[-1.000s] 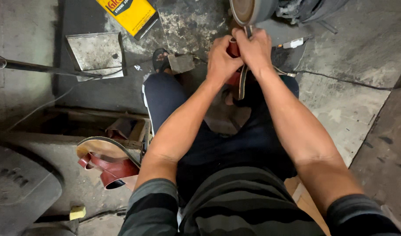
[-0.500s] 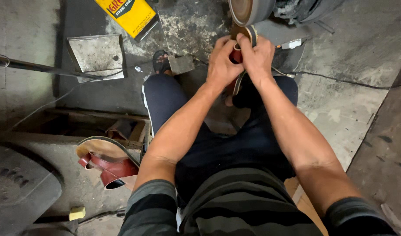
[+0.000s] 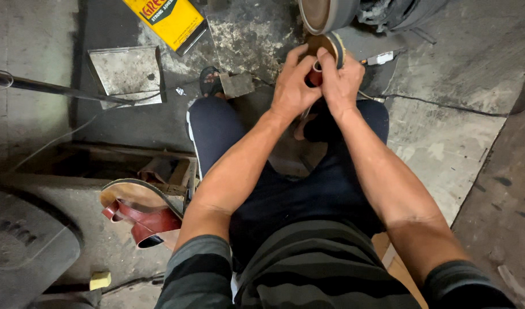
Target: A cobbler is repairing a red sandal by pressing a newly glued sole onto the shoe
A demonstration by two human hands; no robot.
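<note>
My left hand (image 3: 291, 87) and my right hand (image 3: 341, 81) together grip a shoe (image 3: 325, 47) with a tan sole, grey edge and red upper. They hold it up against a round grinding wheel (image 3: 326, 12) at the top of the view. The shoe's sole edge touches or sits just below the wheel; most of the red upper is hidden behind my fingers. I sit with both knees apart in dark trousers.
A second red shoe (image 3: 139, 213) with a tan sole lies on a ledge at lower left. A yellow tin (image 3: 166, 20), a metal plate (image 3: 125, 73), a long rod (image 3: 50, 88) and a sandalled foot (image 3: 211, 80) are on the stained concrete floor.
Both hands have turned the shoe and lifted it closer to the wheel; the long sole that hung below my hands a second ago is now tucked up between them.
</note>
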